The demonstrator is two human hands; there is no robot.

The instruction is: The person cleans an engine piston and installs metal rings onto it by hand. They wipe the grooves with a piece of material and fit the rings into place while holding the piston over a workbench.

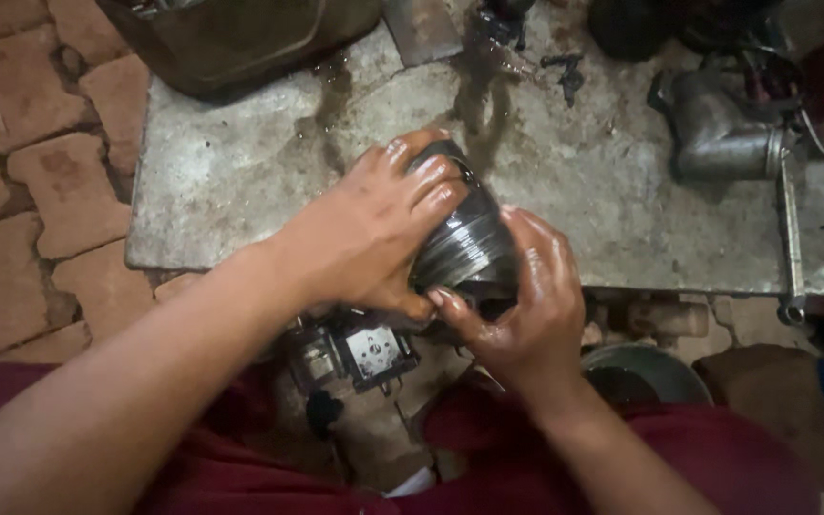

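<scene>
Both of my hands grip a dark, oily metal piston (pixel 466 240) with ring grooves around its side, held just above the near edge of a worn metal slab (pixel 240 181). My left hand (pixel 374 234) wraps over its top and left side, fingers wet with oil. My right hand (pixel 531 305) cups its lower right side, thumb pressed against the skirt. The piston's lower part is hidden by my hands.
A grey metal elbow pipe part (pixel 722 138) and a long wrench (pixel 792 238) lie at the slab's right. A dark container (pixel 240 38) stands at the back left. Below the slab are a small engine part (pixel 355 353), a metal bowl (pixel 646 372) and brick paving (pixel 40 172).
</scene>
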